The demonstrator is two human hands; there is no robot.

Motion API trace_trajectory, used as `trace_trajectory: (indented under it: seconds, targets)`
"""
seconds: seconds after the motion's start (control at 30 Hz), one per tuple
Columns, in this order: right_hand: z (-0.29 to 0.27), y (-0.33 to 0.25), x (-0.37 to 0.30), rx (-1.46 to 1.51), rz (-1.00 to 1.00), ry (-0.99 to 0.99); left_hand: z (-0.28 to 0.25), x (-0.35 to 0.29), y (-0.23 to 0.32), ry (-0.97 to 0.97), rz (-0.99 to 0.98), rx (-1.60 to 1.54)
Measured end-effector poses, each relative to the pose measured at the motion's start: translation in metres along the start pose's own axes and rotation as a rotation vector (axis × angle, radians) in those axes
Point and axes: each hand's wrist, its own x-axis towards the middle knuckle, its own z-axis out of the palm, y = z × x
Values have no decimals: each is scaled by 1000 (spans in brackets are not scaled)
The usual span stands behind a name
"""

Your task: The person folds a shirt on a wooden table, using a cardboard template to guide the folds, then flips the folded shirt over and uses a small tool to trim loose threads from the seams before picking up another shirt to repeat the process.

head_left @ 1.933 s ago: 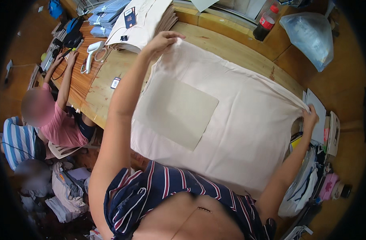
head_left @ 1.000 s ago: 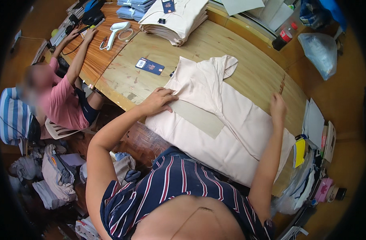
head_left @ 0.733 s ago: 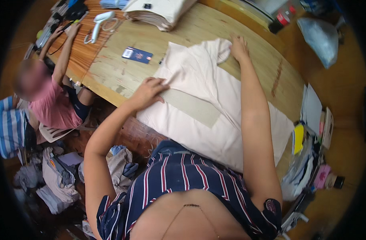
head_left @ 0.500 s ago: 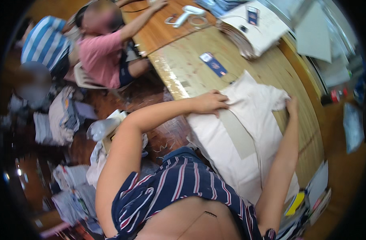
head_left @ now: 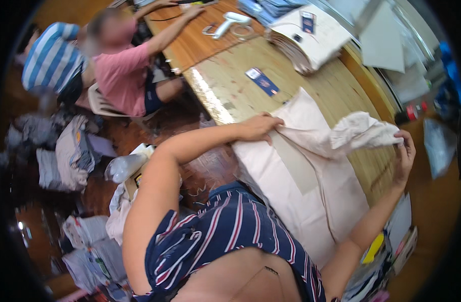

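A cream shirt (head_left: pixel 263 171) lies partly folded on the wooden table in front of me, with a narrow grey card strip (head_left: pixel 297 168) on it. My left hand (head_left: pixel 260 127) grips the fabric at the upper left, by the strip's top end, fingers curled. At the right, my right hand (head_left: pixel 405 156) is raised and pinches the end of a bunched sleeve (head_left: pixel 364 135), stretching it out over the table's right side. A dark blue hang tag (head_left: pixel 262 81) with a string lies just beyond the shirt's top corner.
Folded cream garments (head_left: pixel 311 38) with a tag are stacked at the far right. A white handheld scanner (head_left: pixel 231 24) and a tape roll (head_left: pixel 242 32) lie farther back. A person in pink (head_left: pixel 120 80) sits at the table's left. Garment piles (head_left: pixel 74 156) cover the left floor.
My right hand has moved right and slightly nearer, pulling the sleeve out sideways from the shirt. My left hand stays at nearly the same spot on the fabric.
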Motion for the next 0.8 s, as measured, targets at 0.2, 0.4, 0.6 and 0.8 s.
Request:
trace_trajectory:
  seconds: [0.2,0.4,0.6,0.8]
  targets:
    - [118,-103,-86,-201,-488,-396,9,-8,-4,77,-15,-51]
    - [193,-109,-112,-149,-524,-612,-3,15,16,-37,13,114]
    - [108,-70,-152,244,192,446,-39,67,23,-511,0,360]
    - [36,75,-238,328,836,685,-23,136,11,-447,-4,389]
